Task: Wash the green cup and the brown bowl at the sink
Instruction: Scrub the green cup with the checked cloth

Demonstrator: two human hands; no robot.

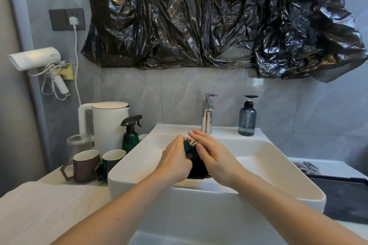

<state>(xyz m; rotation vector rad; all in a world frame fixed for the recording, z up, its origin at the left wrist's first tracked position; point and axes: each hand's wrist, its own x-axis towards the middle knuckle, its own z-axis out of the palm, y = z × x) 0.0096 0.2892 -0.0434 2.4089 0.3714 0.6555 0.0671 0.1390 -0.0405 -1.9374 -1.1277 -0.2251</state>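
The left hand (175, 162) grips a dark green cup (196, 163) over the sink (278, 163) basin's middle; the right hand (214, 155), fingers straight, rubs a scrubber (192, 141) on it. No brown bowl shows; it seemingly remains unwashed.

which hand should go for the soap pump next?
Right. The soap bottle stands on the sink ledge right of the faucet, on the right hand's side, and that hand lies flat. The left hand grips the green cup.
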